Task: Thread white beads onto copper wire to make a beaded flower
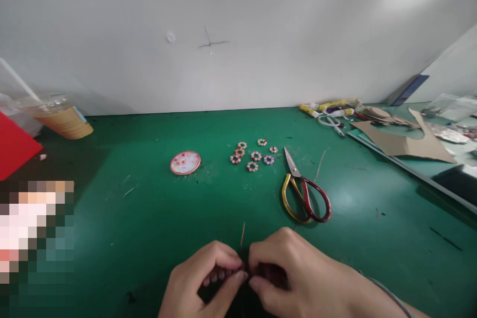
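Observation:
My left hand (203, 280) and my right hand (298, 273) meet at the near edge of the green mat (149, 218), fingertips pinched together on a small dark piece between them. A thin reddish wire (242, 235) sticks up from that pinch. What the piece is stays hidden by my fingers. Beyond my hands lie scissors (303, 191) with red and yellow handles, blades shut. Further back sit several small bead rings (253, 155) in a loose cluster, and left of them a round pink lid (185, 162).
A plastic cup with a straw (63, 119) stands at the back left beside a red sheet (15, 146). At the back right are glue tubes and pens (328, 109), cardboard pieces (406, 139) and a second cutting mat. A white wall closes the back.

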`<state>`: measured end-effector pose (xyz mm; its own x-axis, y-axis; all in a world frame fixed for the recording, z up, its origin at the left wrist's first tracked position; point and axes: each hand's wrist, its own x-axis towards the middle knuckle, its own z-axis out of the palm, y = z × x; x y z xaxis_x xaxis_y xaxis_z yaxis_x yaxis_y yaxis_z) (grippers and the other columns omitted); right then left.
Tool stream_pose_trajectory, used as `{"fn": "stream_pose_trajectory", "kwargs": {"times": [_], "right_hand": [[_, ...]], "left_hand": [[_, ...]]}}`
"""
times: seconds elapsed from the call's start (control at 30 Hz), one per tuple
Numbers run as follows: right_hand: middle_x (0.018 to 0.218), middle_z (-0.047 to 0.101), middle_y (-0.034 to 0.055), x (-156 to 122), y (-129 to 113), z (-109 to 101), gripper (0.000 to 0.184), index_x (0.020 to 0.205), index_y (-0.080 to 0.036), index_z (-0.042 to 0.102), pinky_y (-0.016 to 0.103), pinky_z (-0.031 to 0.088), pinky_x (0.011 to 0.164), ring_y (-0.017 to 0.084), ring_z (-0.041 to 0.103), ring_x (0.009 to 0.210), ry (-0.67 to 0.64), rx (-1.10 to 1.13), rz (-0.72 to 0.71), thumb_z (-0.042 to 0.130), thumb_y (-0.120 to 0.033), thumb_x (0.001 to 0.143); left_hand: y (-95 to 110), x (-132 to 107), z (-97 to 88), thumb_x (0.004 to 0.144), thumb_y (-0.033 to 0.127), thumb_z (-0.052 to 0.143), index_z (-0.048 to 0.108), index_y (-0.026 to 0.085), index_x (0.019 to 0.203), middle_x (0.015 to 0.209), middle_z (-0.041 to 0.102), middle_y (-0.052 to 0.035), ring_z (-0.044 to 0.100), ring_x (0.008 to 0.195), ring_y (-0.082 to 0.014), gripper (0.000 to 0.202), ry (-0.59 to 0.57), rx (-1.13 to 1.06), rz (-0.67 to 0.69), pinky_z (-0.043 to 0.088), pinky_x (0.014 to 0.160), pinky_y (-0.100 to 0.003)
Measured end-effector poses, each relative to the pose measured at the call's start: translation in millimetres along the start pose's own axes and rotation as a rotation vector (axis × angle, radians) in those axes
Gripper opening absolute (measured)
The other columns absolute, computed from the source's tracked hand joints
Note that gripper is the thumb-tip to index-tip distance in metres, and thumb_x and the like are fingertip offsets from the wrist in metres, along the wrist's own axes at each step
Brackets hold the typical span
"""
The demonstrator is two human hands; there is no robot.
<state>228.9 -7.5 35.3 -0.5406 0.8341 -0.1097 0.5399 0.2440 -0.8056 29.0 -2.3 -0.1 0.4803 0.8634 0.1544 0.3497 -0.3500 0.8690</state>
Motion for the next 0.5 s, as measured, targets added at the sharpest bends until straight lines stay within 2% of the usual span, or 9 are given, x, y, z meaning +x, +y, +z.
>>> {"fn": "stream_pose_trajectory", "kwargs": {"times": [0.07,0.17,0.27,0.33,0.5], "right_hand": [[0.059,0.049,-0.0056,-1.5,-2.5,-0.9,0.004,0.075,-0.017,0.061,0.018,0.029,0.049,0.007,0.04,0.052,0.028,-0.012,0.014,0.063,-0.014,0.073],[0.066,0.059,-0.0008,-4.2,-2.3,2.0,0.013,0.083,-0.017,0.066,0.021,0.034,0.053,0.01,0.048,0.056,0.113,-0.116,-0.022,0.066,-0.015,0.07],[0.069,0.064,0.0043,-6.3,2.0,7.1,0.014,0.084,-0.015,0.066,0.026,0.034,0.054,0.014,0.051,0.057,0.208,-0.269,-0.105,0.055,-0.013,0.075],[0.073,0.065,0.0067,-6.8,4.3,8.3,0.02,0.088,-0.013,0.066,0.027,0.036,0.055,0.015,0.054,0.06,0.235,-0.293,-0.155,0.048,-0.01,0.08],[0.082,0.067,0.0056,-4.5,3.3,2.7,0.025,0.097,-0.014,0.061,0.021,0.044,0.062,0.012,0.059,0.069,0.247,-0.059,-0.214,0.045,-0.003,0.081]], "left_hand": [[1.2,0.8,-0.7,0.083,0.016,0.061,0.063,0.021,0.076,0.069,0.069,0.0016,0.068,0.062,-0.0151,0.009,-0.008,-0.136,-0.185,0.057,0.057,-0.02],[4.8,5.1,-1.7,0.083,0.021,0.064,0.065,0.02,0.077,0.066,0.066,0.0028,0.067,0.062,-0.0145,0.006,-0.01,-0.311,-0.336,0.056,0.057,-0.02],[7.1,9.1,-1.8,0.082,0.022,0.066,0.065,0.019,0.078,0.068,0.066,0.0026,0.066,0.062,-0.0135,0.005,-0.025,-0.422,-0.409,0.054,0.058,-0.02],[7.0,10.3,-0.9,0.083,0.022,0.066,0.066,0.018,0.078,0.068,0.067,0.0021,0.065,0.063,-0.0131,0.006,-0.051,-0.495,-0.437,0.054,0.059,-0.02],[4.5,9.7,3.8,0.086,0.029,0.065,0.065,0.017,0.083,0.068,0.065,0.0016,0.063,0.063,-0.0126,0.013,-0.136,-0.663,-0.5,0.052,0.056,-0.02]]}}
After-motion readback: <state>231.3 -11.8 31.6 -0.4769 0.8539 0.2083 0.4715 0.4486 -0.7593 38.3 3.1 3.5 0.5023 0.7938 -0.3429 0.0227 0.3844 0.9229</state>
